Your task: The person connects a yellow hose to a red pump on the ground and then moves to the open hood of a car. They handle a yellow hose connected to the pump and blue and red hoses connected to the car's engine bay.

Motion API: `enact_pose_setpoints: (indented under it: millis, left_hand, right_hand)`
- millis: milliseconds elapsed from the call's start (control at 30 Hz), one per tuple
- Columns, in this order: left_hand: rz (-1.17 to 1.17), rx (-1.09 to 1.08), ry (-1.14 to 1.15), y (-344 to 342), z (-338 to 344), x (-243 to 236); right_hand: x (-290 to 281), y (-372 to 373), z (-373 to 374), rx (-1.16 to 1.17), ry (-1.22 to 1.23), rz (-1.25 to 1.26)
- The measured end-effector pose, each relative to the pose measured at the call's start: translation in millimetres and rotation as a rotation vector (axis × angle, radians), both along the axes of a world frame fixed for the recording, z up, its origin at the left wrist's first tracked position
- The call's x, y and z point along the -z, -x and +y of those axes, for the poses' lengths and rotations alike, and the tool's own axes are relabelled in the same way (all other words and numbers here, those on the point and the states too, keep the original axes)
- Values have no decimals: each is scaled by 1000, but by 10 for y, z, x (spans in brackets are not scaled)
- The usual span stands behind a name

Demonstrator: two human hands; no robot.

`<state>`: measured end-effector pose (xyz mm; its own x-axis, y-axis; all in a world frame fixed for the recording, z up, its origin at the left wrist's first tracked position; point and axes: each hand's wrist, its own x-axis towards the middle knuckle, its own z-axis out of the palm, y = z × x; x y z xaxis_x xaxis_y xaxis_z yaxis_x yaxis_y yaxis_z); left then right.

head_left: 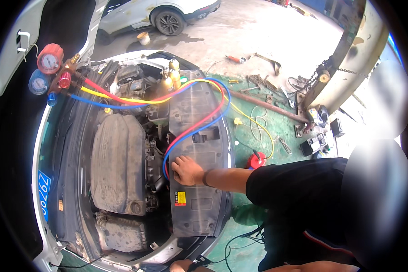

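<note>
My right hand (187, 171) rests on the dark radiator cover (197, 174) of an open engine bay. Its fingers are spread, the tips at the cover's inner edge. Beside them, a red hose (96, 87) and a blue hose (230, 105) loop down and pass out of sight. These hoses and a yellow hose (272, 141) run from a gauge manifold (63, 79) hanging at the raised hood. My left hand (181, 266) is near the front corner of the car at the lower rim, mostly cut off; its fingers do not show.
A dusty engine cover (118, 163) fills the bay's middle. Gold canisters (167, 81) stand beside the radiator cover. On the green floor are a red round object (257, 160), pliers (284, 145) and a long rusty bar (269, 103). A post (349, 59) with chain stands beyond.
</note>
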<state>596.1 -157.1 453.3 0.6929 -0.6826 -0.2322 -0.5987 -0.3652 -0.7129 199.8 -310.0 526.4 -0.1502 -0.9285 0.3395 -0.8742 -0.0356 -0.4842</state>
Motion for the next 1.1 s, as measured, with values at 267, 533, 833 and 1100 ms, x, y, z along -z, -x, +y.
enact_pose_setpoints:
  millis: [267,533,833,1100]
  left_hand:
    - [-2,-15,17,-56,43,-26]
    - [-30,93,-41,-138,167,-26]
    - [107,1,-29,46,119,-500]
    - [89,-131,25,-67,90,-162]
  right_hand:
    - [0,-9,-9,-15,-9,-9]
    - [-1,-4,0,-8,88,8]
    - [59,-96,-101,-5,48,21]
    - [87,-118,-127,-11,71,70]
